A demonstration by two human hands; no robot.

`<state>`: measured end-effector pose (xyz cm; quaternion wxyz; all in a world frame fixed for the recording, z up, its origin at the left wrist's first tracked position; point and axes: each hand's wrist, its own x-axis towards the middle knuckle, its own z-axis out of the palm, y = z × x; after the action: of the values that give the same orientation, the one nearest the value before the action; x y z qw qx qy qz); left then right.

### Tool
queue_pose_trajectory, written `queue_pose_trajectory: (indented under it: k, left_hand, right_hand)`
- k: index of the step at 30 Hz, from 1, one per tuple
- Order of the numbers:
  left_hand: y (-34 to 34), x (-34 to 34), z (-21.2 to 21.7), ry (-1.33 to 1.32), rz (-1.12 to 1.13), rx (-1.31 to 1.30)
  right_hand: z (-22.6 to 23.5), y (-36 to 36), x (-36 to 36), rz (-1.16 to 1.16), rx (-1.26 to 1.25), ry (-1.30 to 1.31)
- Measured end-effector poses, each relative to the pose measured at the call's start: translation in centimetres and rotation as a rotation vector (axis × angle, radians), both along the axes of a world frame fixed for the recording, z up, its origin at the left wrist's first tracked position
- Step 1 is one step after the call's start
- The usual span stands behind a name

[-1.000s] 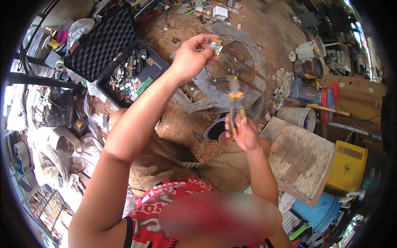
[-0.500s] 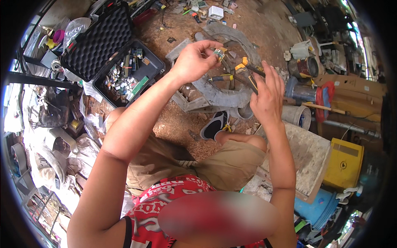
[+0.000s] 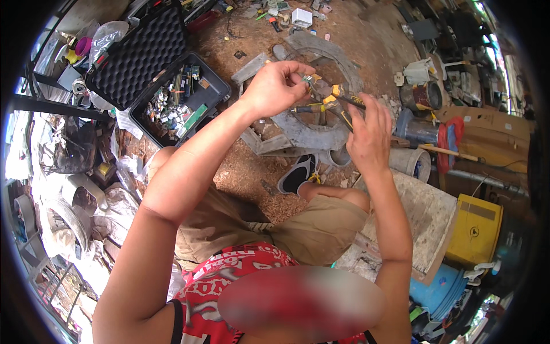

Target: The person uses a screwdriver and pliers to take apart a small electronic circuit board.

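My left hand (image 3: pixel 274 90) pinches a small green circuit board piece (image 3: pixel 308 79) with gold-coloured bits between thumb and fingers. In my right hand (image 3: pixel 371 135) is a pair of pliers (image 3: pixel 337 92) with yellow and black handles, their head pointing left toward the piece. The handles stand spread apart within my fingers. Whether the jaws touch the piece I cannot tell. Below the two hands lies a grey ring-shaped metal frame (image 3: pixel 306 136). A tool with a yellow and black handle (image 3: pixel 311 108) rests across it.
To the left stands a black foam-lined case (image 3: pixel 215 92), its lid raised, holding small electronic parts (image 3: pixel 172 112). A white box (image 3: pixel 302 18) and scraps lie on the far floor. At right are a worn board (image 3: pixel 415 221), a yellow container (image 3: pixel 474 229) and a blue bucket (image 3: pixel 438 292).
The pliers have moved left, closer to the circuit board piece. My left hand has shifted slightly right and down, still gripping it.
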<state>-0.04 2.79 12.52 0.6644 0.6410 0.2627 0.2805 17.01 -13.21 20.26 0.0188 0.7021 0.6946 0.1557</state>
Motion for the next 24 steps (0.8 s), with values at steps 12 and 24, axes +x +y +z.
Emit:
queue_pose_trajectory:
  k: [12,24]
  left_hand:
    - [-0.1,0.6,0.7,-0.066,-0.086,-0.411]
    - [0.8,-0.5,0.5,0.013,-0.351,-0.302]
  right_hand:
    - [-1.6,-0.6,1.7,-0.003,0.045,0.28]
    - [0.2,-0.2,7.1,-0.287,-0.746,1.478]
